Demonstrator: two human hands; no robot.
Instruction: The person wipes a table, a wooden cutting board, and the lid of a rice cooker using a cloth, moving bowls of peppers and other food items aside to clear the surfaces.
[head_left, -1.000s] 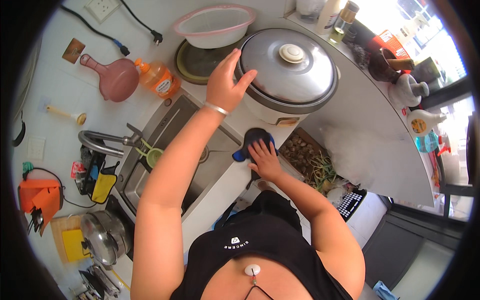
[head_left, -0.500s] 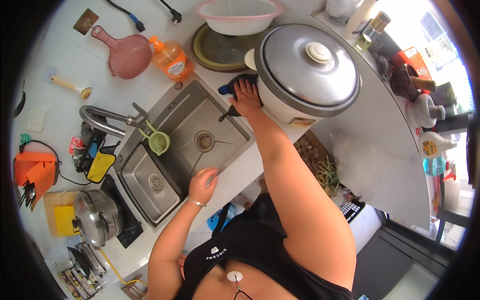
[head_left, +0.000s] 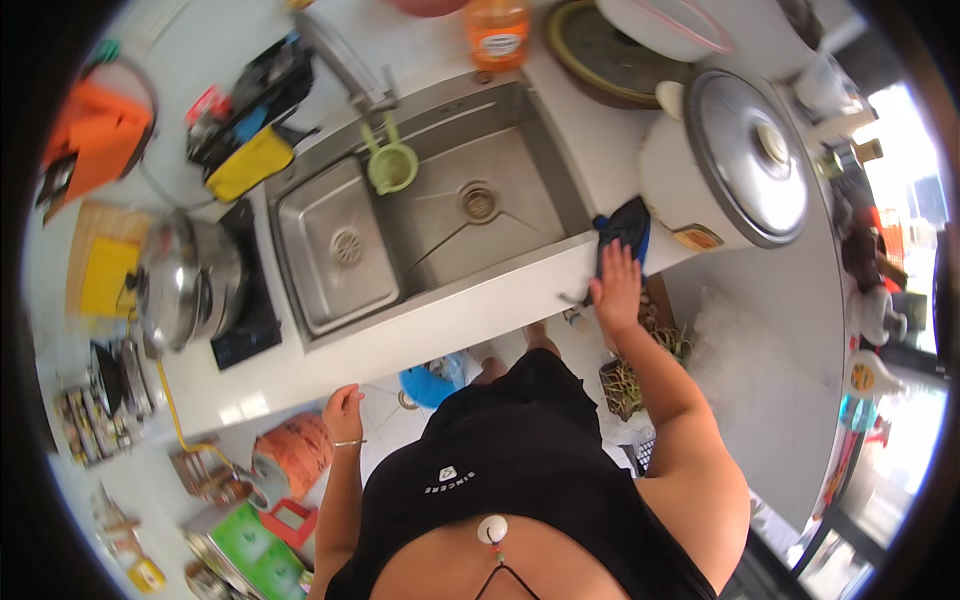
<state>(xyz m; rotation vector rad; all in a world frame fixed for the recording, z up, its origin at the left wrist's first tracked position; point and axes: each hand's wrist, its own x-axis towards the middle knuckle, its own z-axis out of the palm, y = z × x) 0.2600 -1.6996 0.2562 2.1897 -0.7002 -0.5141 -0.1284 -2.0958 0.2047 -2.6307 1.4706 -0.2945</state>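
My right hand [head_left: 620, 284] lies flat with its fingers stretched over a dark cloth [head_left: 624, 224] with blue edging. The cloth rests at the counter's front edge, between the sink and the big white cooker [head_left: 672, 172] with a silver lid; part of it is hidden under my fingers, and a small loop sticks out on its left. Lower left, my left hand [head_left: 343, 410] hangs in front of the counter, fingers loosely curled together, with nothing visible in them. The steel double sink [head_left: 420, 285] lies between the two hands, beyond the counter edge.
A green strainer [head_left: 392, 167] hangs below the faucet [head_left: 345, 60]. A steel pot [head_left: 185, 280] stands at the left on a black cooktop [head_left: 250, 335]. Behind the sink are an orange soap bottle [head_left: 497, 35] and a yellow cloth [head_left: 250, 165]. A crate of green stalks [head_left: 622, 388] sits on the floor.
My right hand has slid the dark cloth from beside the cooker toward me, to the counter's front edge. My left hand has drawn back from the sink. The view has shifted.
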